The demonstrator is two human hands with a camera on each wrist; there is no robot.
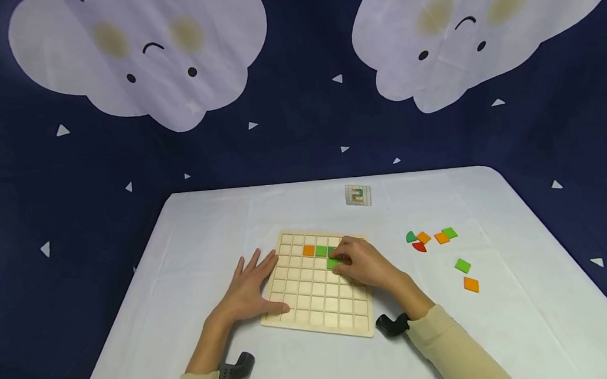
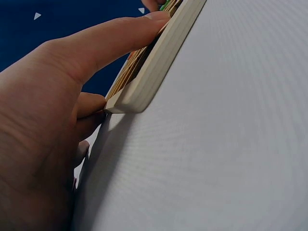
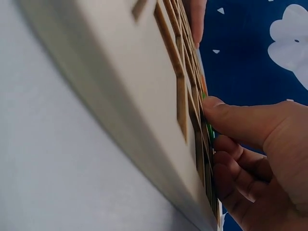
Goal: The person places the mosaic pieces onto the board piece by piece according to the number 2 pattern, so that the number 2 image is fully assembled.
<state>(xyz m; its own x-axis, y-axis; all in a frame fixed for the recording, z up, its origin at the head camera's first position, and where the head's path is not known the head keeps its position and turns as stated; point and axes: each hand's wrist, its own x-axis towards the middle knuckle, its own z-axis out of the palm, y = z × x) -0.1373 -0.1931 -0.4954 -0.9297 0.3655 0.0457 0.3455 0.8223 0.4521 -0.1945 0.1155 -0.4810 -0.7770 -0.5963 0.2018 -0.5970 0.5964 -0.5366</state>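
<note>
Currently, desk [image 1: 150, 341] carries gridded board [image 1: 311, 303], approx. centre. L grip [image 1: 247, 290] spread, released, thumb over board's L edge; R grip [image 1: 364, 261], nearer, pinches green tile [image 1: 332, 264] on board's upper-rt part, directly under fingertips; tile sq., no long axis.

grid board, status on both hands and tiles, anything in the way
Left hand on left side of grid board. Right hand apparently pinching lowest visible green tile. Orange tile on board's upper part. Right hand hiding part of board in head view.

The right hand [image 1: 360, 262] hides part of the gridded board [image 1: 308, 301].
</note>
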